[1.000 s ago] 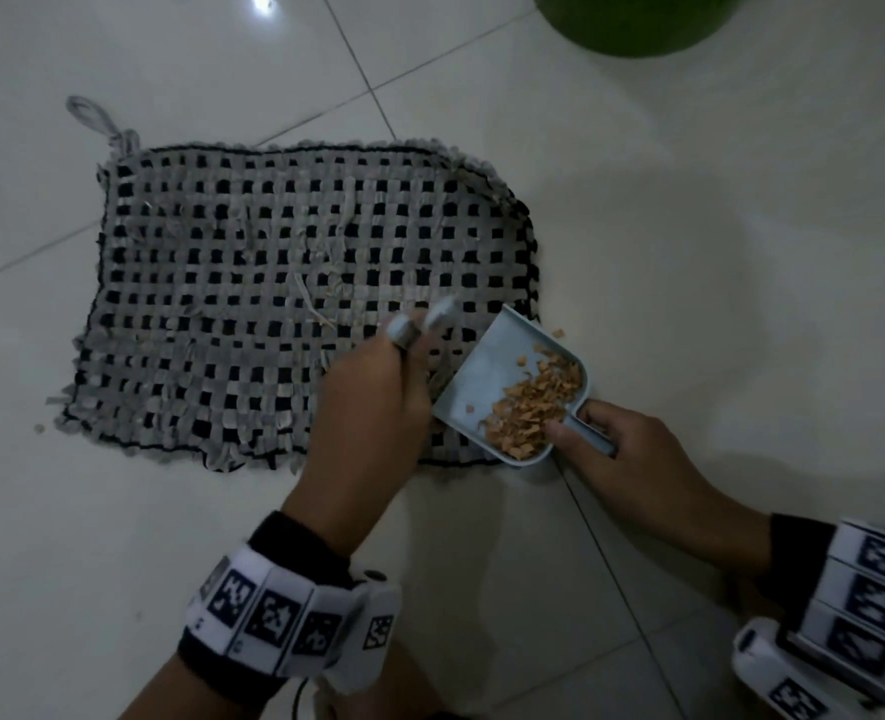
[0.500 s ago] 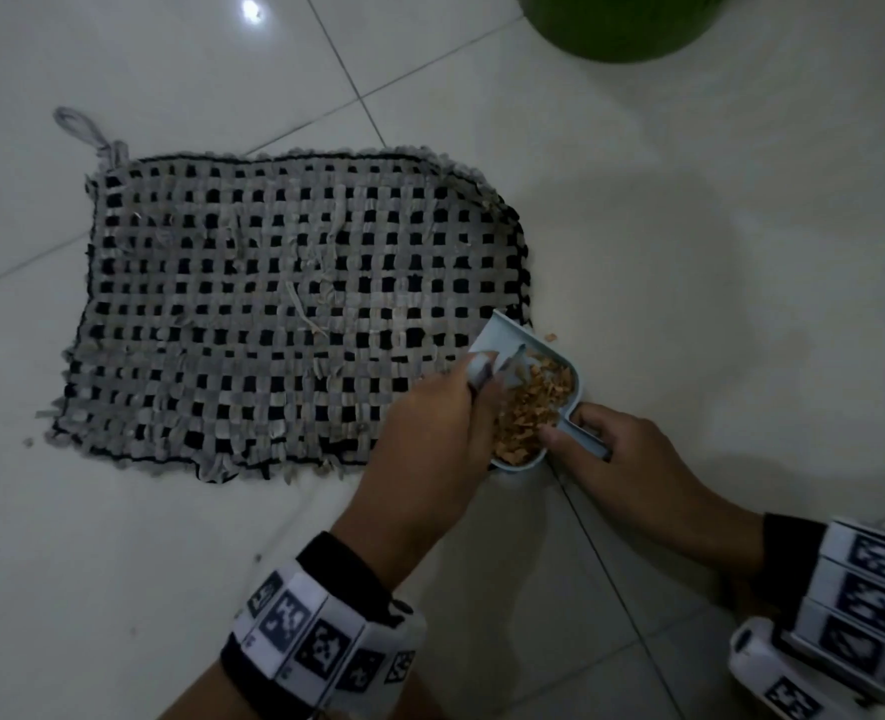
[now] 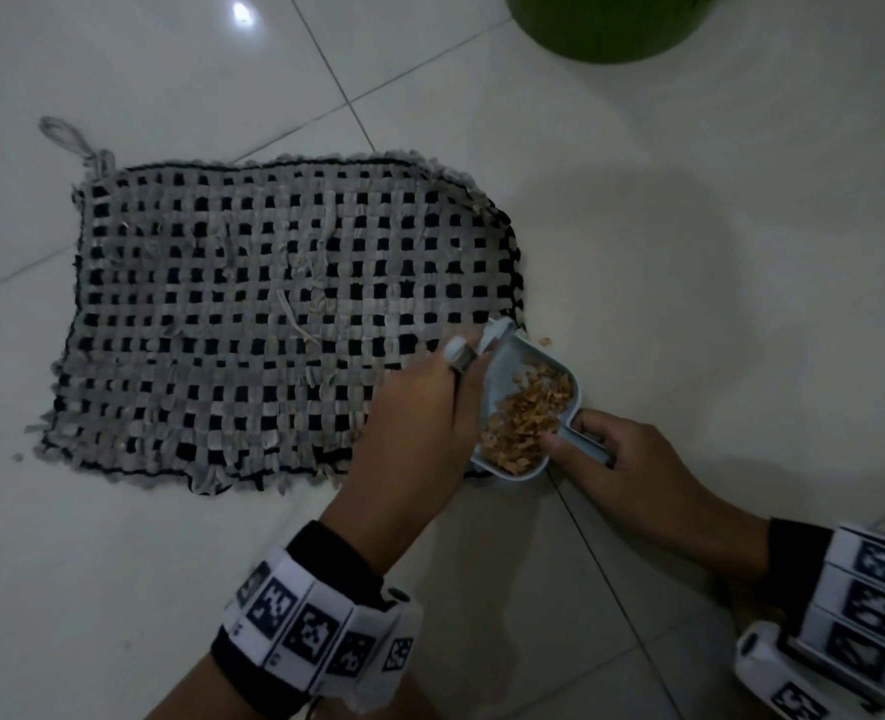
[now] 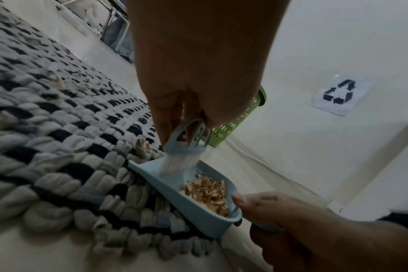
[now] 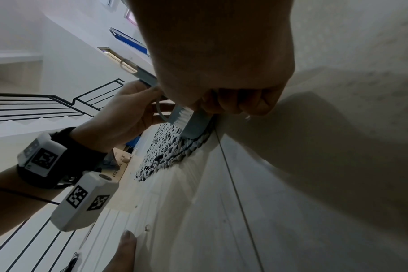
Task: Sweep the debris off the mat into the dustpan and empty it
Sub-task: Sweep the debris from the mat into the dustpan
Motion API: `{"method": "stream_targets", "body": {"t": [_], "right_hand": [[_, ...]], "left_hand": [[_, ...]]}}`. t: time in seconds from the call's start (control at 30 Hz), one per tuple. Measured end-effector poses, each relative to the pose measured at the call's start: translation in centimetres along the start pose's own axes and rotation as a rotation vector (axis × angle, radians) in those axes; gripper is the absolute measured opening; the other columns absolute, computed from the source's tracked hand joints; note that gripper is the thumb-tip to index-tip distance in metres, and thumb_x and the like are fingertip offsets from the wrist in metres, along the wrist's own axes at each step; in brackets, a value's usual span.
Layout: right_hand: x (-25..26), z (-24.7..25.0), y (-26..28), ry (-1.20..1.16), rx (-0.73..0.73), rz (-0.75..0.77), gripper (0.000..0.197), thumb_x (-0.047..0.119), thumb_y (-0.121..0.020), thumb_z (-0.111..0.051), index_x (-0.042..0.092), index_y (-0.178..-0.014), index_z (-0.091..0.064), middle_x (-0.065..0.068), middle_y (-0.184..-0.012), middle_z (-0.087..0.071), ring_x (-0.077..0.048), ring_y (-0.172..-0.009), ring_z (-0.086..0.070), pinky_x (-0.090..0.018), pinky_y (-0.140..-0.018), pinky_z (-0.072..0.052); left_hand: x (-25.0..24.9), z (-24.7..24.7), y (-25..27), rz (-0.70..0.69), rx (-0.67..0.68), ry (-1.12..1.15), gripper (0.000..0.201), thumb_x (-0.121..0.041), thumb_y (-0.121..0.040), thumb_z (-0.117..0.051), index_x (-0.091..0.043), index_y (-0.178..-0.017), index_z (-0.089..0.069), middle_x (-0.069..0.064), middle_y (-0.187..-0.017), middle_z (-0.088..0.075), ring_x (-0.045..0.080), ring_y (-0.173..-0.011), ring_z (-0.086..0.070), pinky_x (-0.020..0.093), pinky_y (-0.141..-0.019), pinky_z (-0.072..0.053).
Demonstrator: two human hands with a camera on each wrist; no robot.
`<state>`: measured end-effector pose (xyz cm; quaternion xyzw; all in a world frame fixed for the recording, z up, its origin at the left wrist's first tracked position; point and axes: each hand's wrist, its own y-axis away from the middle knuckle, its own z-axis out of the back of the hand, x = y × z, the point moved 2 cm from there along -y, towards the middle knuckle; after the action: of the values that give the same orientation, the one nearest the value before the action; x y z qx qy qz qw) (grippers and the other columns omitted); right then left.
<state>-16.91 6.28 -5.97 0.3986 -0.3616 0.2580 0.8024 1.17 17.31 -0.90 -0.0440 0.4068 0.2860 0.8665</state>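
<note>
Where bristles meet, tan debris (image 3: 528,413) heaped.

a green perforated plastic basket (image 4: 240,119) stands on the glossy white tiled floor (image 3: 741,252). a white paper sheet printed with a black recycling symbol (image 4: 340,95) lies flat beyond it.

Dim, grainy; glare spot (image 3: 242,14) on floor tile; wrist views distorted.

Grey-and-black woven mat (image 3: 284,324) lies flat on the floor. Small light-blue dustpan (image 3: 503,356) sits on its near right corner – tan debris (image 3: 528,418) piled at the handle end. Light-blue hand brush (image 4: 182,156), white bristles down in the pan's mouth.
</note>
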Motion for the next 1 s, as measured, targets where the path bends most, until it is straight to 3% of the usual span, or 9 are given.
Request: {"method": "stream_targets", "body": {"t": [0.07, 0.13, 0.27, 0.33, 0.43, 0.6, 0.8, 0.9, 1.0], "right_hand": [[-0.2, 0.0, 0.1, -0.01, -0.003, 0.004, 0.048, 0.068, -0.085, -0.058, 0.024, -0.093, -0.074, 0.008, -0.083, -0.076, -0.007, -0.072, -0.072, -0.045, -0.067, -0.059], [-0.6, 0.2, 0.2, -0.01, -0.012, 0.009, 0.049, 0.069, -0.082, -0.057, 0.025, -0.093, -0.074, 0.005, -0.083, -0.076, -0.009, -0.072, -0.072, -0.048, -0.066, -0.058], [-1.1, 0.5, 0.5, -0.008, -0.02, 0.001, 0.048, 0.07, -0.084, -0.056, 0.027, -0.094, -0.074, 0.004, -0.085, -0.077, -0.011, -0.074, -0.073, -0.049, -0.067, -0.058], [-1.3, 0.5, 0.5, 0.012, -0.022, -0.003, 0.05, 0.071, -0.082, -0.055, 0.025, -0.094, -0.074, 0.002, -0.084, -0.077, -0.013, -0.073, -0.073, -0.048, -0.067, -0.058], [-1.0, 0.5, 0.4, 0.045, -0.02, -0.006, 0.049, 0.07, -0.082, -0.055, 0.025, -0.089, -0.073, 0.002, -0.076, -0.075, -0.012, -0.065, -0.071, -0.045, -0.061, -0.058], [-0.1, 1.0, 0.4, 0.107, -0.04, -0.001, 0.041, 0.064, -0.083, -0.06, 0.025, -0.08, -0.074, 0.004, -0.067, -0.072, -0.011, -0.055, -0.066, -0.042, -0.053, -0.054], [0.1, 2.9, 0.4, 0.146, -0.006, 0.016, 0.042, 0.066, -0.081, -0.062, 0.027, -0.082, -0.078, 0.006, -0.068, -0.074, -0.007, -0.054, -0.065, -0.036, -0.051, -0.051], [0.6, 4.1, 0.0, 0.21, 0.043, 0.039, 0.027, 0.054, -0.083, -0.066, 0.031, -0.076, -0.076, 0.02, -0.061, -0.068, -0.001, -0.049, -0.06, -0.015, -0.045, -0.038], [1.0, 4.9, -0.6, 0.263, 0.046, 0.092, 0.039, 0.062, -0.079, -0.06, 0.027, -0.073, -0.076, 0.01, -0.055, -0.065, -0.002, -0.047, -0.056, -0.015, -0.044, -0.033]], "left_hand": [[-0.1, 0.2, -0.1, 0.027, 0.003, 0.033, 0.036, -0.04, -0.107, -0.039, -0.015, -0.109, -0.065, 0.002, -0.061, -0.06, 0.016, -0.05, -0.055, 0.041, -0.047, -0.046], [-0.1, 1.5, -0.3, 0.067, -0.133, 0.152, 0.038, -0.042, -0.105, -0.043, -0.014, -0.104, -0.068, 0.009, -0.063, -0.061, 0.024, -0.052, -0.057, 0.045, -0.047, -0.046], [0.1, 4.3, -0.6, 0.083, -0.368, 0.222, 0.022, -0.039, -0.106, -0.043, -0.037, -0.11, -0.064, 0.014, -0.087, -0.068, 0.034, -0.077, -0.063, 0.051, -0.062, -0.054], [1.0, 4.7, -0.7, 0.076, -0.363, 0.137, 0.023, -0.038, -0.107, -0.042, -0.032, -0.109, -0.064, 0.014, -0.076, -0.064, 0.029, -0.065, -0.058, 0.044, -0.053, -0.05], [1.8, 3.6, -0.5, 0.05, -0.256, -0.119, 0.032, -0.04, -0.108, -0.039, -0.021, -0.106, -0.064, -0.002, -0.058, -0.054, 0.016, -0.045, -0.048, 0.029, -0.04, -0.037], [0.2, -0.6, 1.3, -0.046, -0.05, -0.201, 0.031, -0.034, -0.108, -0.038, -0.019, -0.124, -0.06, -0.005, -0.077, -0.066, 0.01, -0.057, -0.059, 0.025, -0.046, -0.048], [1.5, 2.9, 1.6, 0.068, -0.305, -0.015, 0.024, -0.027, -0.108, -0.045, -0.02, -0.118, -0.065, -0.01, -0.054, -0.049, 0.006, -0.044, -0.049, 0.01, -0.038, -0.029], [3.3, 4.7, 1.0, 0.111, -0.359, -0.11, 0.025, -0.03, -0.109, -0.043, -0.023, -0.122, -0.063, -0.009, -0.053, -0.045, 0.012, -0.043, -0.043, 0.016, -0.038, -0.026], [3.8, 4.7, 0.6, 0.108, -0.299, -0.239, 0.025, -0.03, -0.109, -0.04, -0.019, -0.116, -0.062, -0.01, -0.055, -0.042, 0.012, -0.041, -0.038, 0.021, -0.038, -0.027]]}}
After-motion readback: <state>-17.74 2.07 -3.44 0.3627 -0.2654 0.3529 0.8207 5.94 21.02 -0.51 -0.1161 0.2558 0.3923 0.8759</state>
